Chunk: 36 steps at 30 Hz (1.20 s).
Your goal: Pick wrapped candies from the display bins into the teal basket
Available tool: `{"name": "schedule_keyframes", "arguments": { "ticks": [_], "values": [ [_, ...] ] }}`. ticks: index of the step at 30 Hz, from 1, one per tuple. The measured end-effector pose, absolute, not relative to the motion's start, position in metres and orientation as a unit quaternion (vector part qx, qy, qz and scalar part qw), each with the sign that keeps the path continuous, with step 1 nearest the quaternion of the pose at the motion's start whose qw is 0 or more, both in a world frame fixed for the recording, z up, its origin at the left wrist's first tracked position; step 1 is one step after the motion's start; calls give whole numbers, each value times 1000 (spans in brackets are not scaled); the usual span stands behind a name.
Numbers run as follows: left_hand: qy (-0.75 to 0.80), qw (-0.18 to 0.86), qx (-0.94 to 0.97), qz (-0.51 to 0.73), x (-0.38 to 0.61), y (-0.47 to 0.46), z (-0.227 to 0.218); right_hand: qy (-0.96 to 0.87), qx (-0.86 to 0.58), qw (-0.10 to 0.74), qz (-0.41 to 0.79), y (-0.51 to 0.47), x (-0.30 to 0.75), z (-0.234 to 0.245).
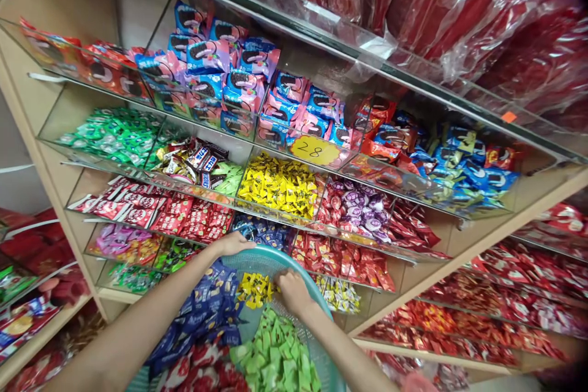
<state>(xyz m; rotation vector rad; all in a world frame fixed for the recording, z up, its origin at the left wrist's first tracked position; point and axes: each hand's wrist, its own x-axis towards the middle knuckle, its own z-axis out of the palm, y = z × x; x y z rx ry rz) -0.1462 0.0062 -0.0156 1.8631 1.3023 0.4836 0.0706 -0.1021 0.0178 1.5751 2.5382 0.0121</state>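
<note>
My left hand (232, 244) grips the far rim of a teal plastic basket (261, 260), fingers curled over its edge. Inside the basket my right hand (291, 291) rests with fingers bent down onto a small heap of yellow wrapped candies (255, 288); whether it holds any is hidden. The basket also carries blue packets (206, 312), green wrapped candies (275, 355) and red packets (202, 370). Straight ahead, a clear bin of the same yellow candies (278, 187) sits on the shelf.
Slanted clear bins on a wooden shelf unit (459, 251) hold cookie packs (239, 82), green candies (113, 135), red wafer bars (151, 211) and purple sweets (362, 205). A yellow price tag reads 28 (315, 150). Red cellophane bags (459, 6) hang above.
</note>
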Motion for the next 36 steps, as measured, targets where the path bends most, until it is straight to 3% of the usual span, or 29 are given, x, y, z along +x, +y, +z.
{"name": "schedule_keyframes", "arguments": {
  "ticks": [5,11,14,17,21,24,30,36],
  "values": [
    [512,399,735,196,-146,5,-16,852,508,129,5,-108,68,7],
    [516,398,733,195,-146,6,-17,856,502,124,16,-108,64,-2],
    [510,392,741,196,-147,6,-17,857,506,103,10,-111,65,23],
    [509,394,740,194,-147,7,-16,862,505,28,32,-110,69,69],
    [512,406,734,186,-147,7,-16,815,565,-78,99,-97,75,140],
    [512,413,730,186,-147,7,-16,744,635,-104,177,-79,77,175],
    [520,427,714,195,-146,6,-16,688,690,-58,217,-50,71,184],
    [525,433,707,192,-147,5,-12,679,702,-74,203,-44,69,174]
  ]
}}
